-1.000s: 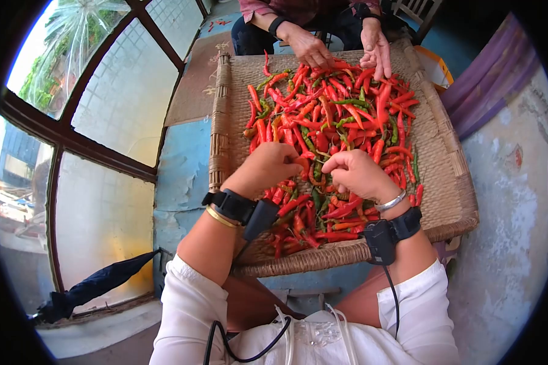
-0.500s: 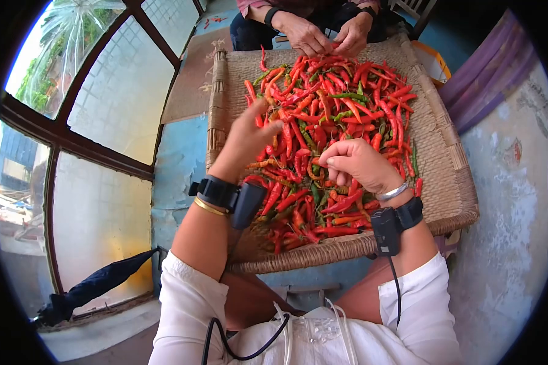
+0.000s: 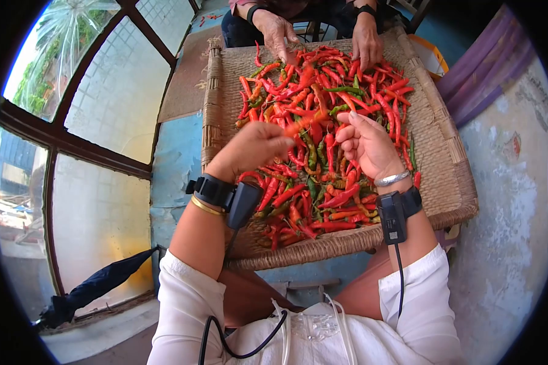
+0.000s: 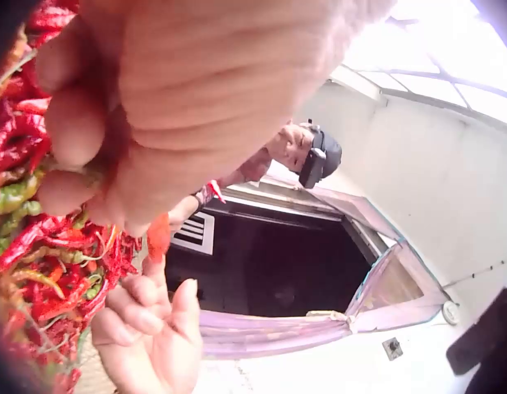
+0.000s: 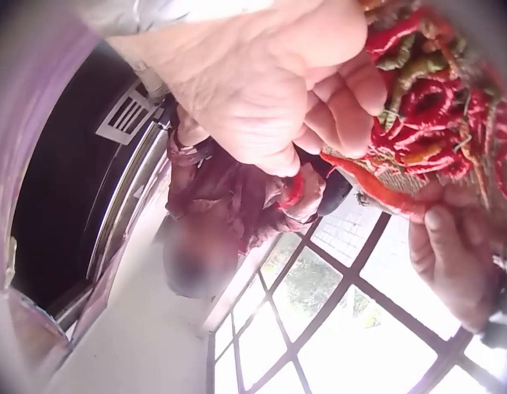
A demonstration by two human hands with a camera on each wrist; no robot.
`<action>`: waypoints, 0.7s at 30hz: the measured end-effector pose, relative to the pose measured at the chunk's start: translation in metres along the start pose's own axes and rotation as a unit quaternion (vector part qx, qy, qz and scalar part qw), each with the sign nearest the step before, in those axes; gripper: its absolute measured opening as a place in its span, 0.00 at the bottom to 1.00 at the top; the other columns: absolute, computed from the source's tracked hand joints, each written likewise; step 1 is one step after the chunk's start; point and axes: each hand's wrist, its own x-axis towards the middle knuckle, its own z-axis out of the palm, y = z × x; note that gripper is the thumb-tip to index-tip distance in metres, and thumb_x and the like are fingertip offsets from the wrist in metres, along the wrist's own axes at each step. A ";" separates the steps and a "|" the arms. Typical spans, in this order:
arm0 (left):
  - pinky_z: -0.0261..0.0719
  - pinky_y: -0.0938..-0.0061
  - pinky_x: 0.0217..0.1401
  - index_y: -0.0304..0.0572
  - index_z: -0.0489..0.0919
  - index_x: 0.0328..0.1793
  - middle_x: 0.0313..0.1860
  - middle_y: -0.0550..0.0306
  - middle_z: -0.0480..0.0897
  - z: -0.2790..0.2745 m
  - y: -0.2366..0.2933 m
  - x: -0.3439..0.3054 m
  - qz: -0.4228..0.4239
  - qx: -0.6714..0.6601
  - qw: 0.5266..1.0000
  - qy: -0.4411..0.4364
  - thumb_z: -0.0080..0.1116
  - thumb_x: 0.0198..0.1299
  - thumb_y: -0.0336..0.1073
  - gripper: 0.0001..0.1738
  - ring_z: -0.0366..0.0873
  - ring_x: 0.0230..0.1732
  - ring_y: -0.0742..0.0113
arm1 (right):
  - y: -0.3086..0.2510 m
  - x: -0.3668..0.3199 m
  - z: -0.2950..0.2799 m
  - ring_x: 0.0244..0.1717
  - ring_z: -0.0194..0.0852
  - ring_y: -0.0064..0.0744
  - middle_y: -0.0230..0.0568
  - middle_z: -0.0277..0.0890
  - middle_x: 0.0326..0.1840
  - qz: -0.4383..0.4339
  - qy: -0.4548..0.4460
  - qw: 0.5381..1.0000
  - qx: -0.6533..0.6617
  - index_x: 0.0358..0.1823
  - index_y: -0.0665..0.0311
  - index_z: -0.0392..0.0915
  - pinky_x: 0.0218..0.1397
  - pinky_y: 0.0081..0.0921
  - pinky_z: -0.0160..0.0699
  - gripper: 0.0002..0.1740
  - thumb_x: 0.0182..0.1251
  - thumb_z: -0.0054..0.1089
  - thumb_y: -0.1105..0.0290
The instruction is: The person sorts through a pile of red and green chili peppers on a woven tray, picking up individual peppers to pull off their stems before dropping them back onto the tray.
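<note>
My left hand (image 3: pixel 249 146) pinches an orange-red chili pepper (image 3: pixel 304 123) between thumb and fingers, above the pile. The right wrist view shows this pepper (image 5: pixel 389 197) stretching from the left thumb toward my right hand. That right hand (image 3: pixel 368 146) is turned palm inward, with its lower fingers loosely curled. In the left wrist view the right index finger (image 4: pixel 155 267) points up to the pepper, with the thumb apart from it. Below both hands spreads a heap of red, orange and green chili peppers (image 3: pixel 335 198) on a woven tray (image 3: pixel 435 182).
Across the tray another person's hands (image 3: pixel 366 45) reach into the far peppers. A window (image 3: pixel 97 146) lines the left, with a folded dark umbrella (image 3: pixel 97 283) below it. At right are a purple curtain (image 3: pixel 481 73) and a worn wall (image 3: pixel 505 213).
My left hand reached out with spread fingers over the left of the pile, then came back toward the right hand holding a pepper. My right hand rose and turned palm inward.
</note>
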 end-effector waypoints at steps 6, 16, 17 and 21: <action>0.74 0.81 0.31 0.32 0.73 0.50 0.33 0.59 0.79 -0.004 -0.017 0.022 0.094 -0.288 0.912 0.276 0.50 0.62 0.38 0.17 0.74 0.27 0.77 | 0.010 0.002 0.007 0.23 0.70 0.15 0.30 0.73 0.27 0.033 0.022 0.986 -0.162 0.42 0.64 0.72 0.20 0.13 0.67 0.15 0.62 0.53 0.59; 0.74 0.63 0.41 0.35 0.75 0.46 0.33 0.45 0.80 0.034 -0.059 0.041 0.119 0.262 0.947 0.146 0.59 0.48 0.34 0.18 0.77 0.38 0.48 | 0.026 0.006 0.014 0.27 0.70 0.17 0.30 0.72 0.31 0.080 -0.027 0.922 -0.379 0.48 0.71 0.71 0.22 0.14 0.69 0.18 0.62 0.51 0.66; 0.74 0.63 0.41 0.35 0.75 0.46 0.33 0.45 0.80 0.036 -0.058 0.040 0.118 0.261 0.947 0.146 0.59 0.48 0.34 0.18 0.77 0.38 0.48 | 0.028 0.006 0.014 0.27 0.70 0.17 0.30 0.72 0.31 0.081 -0.027 0.921 -0.380 0.48 0.71 0.71 0.22 0.14 0.69 0.18 0.62 0.51 0.66; 0.76 0.68 0.37 0.37 0.77 0.42 0.29 0.47 0.80 0.043 -0.057 0.037 0.135 0.207 0.966 0.070 0.61 0.47 0.34 0.16 0.79 0.33 0.54 | 0.033 0.005 0.018 0.27 0.70 0.16 0.30 0.72 0.31 0.082 -0.049 0.911 -0.401 0.49 0.70 0.71 0.22 0.14 0.69 0.17 0.61 0.52 0.67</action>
